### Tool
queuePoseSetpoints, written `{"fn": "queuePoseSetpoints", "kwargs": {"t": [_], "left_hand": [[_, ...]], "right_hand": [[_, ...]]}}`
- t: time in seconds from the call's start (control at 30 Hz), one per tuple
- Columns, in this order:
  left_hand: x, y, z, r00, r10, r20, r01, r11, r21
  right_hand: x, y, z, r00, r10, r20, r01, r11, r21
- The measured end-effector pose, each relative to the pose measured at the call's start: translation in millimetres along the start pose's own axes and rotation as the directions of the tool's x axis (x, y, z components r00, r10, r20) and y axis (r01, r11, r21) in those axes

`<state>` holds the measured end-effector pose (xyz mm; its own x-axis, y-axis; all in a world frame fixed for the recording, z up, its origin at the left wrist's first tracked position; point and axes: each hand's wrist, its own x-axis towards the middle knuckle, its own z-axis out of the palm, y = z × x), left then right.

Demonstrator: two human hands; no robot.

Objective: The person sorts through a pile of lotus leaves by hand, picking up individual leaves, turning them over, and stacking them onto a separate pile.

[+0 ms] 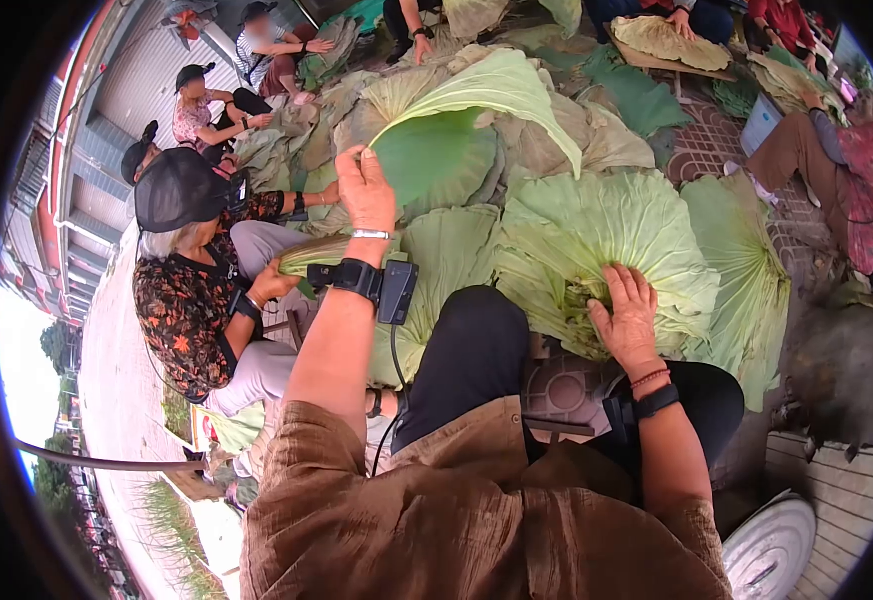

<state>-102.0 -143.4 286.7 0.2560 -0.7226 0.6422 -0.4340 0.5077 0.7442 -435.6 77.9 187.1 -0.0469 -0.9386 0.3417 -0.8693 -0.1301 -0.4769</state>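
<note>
My left hand (366,190) is raised and pinches the edge of a large lotus leaf (502,95). The leaf stretches out to the right, its pale underside folded over a darker green face. Lower down, my right hand (625,312) lies with fingers spread on a layered stack of pale green lotus leaves (597,225) in front of my knees. Its thumb rests beside the crumpled centre of the stack. Another wide leaf (742,290) hangs to the right of that stack, and more leaves lie beneath my left forearm.
A big heap of lotus leaves (347,125) spreads ahead. Close on my left sits a person in a black cap (182,190), holding a folded leaf. Several other people sit around the heap. A round metal lid (772,550) is at the lower right, beside a slatted surface (837,490).
</note>
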Motion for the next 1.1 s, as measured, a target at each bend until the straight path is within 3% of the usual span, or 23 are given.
{"fn": "queuePoseSetpoints", "kwargs": {"t": [0.1, 0.23, 0.3, 0.4, 0.47, 0.5, 0.67, 0.77, 0.8, 0.9, 1.0, 1.03, 1.1], "left_hand": [[-34, 1, -21, 0.997, 0.044, 0.058, -0.058, 0.96, 0.274], [-106, -37, -33, 0.954, -0.197, 0.224, 0.123, 0.944, 0.306], [-147, -84, -40, 0.942, -0.129, 0.309, 0.011, 0.934, 0.357], [-190, -104, -57, 0.9, -0.266, 0.346, 0.105, 0.902, 0.419], [-207, -108, -69, 0.711, -0.545, 0.445, 0.232, 0.779, 0.583], [-215, -113, -73, 0.689, -0.573, 0.444, 0.242, 0.76, 0.604], [-227, -124, -87, 0.655, -0.603, 0.455, 0.249, 0.741, 0.624], [-220, -128, -88, 0.721, -0.535, 0.441, 0.13, 0.729, 0.672], [-218, -126, -90, 0.719, -0.54, 0.437, 0.135, 0.726, 0.674], [-215, -118, -94, 0.839, -0.421, 0.344, 0.137, 0.776, 0.615], [-232, -119, -106, 0.803, -0.481, 0.353, 0.144, 0.731, 0.668], [-239, -120, -106, 0.739, -0.585, 0.335, 0.202, 0.667, 0.717], [-251, -125, -106, 0.728, -0.588, 0.352, 0.172, 0.654, 0.736]], "right_hand": [[0, -1, 0, 1.0, 0.005, 0.012, -0.005, 1.0, -0.016], [-1, -3, -3, 1.0, -0.003, 0.021, 0.004, 1.0, -0.018], [-3, -2, -3, 1.0, -0.005, 0.015, 0.006, 1.0, -0.028], [-4, 1, 0, 1.0, -0.021, 0.01, 0.021, 1.0, -0.016], [-2, -1, -2, 0.999, -0.03, 0.035, 0.03, 0.999, -0.015], [-2, 0, -1, 0.999, -0.025, 0.038, 0.026, 0.999, -0.024], [0, 1, 1, 0.998, -0.022, 0.052, 0.025, 0.998, -0.052], [2, 2, 3, 0.998, -0.025, 0.065, 0.03, 0.997, -0.069], [2, 2, 3, 0.998, -0.021, 0.067, 0.026, 0.997, -0.074], [2, 4, 4, 0.997, -0.04, 0.06, 0.045, 0.996, -0.075], [1, 4, 4, 0.997, -0.05, 0.053, 0.053, 0.996, -0.071], [2, 4, 4, 0.997, -0.051, 0.053, 0.055, 0.996, -0.074], [2, 3, 3, 0.997, -0.046, 0.057, 0.05, 0.996, -0.075]]}}
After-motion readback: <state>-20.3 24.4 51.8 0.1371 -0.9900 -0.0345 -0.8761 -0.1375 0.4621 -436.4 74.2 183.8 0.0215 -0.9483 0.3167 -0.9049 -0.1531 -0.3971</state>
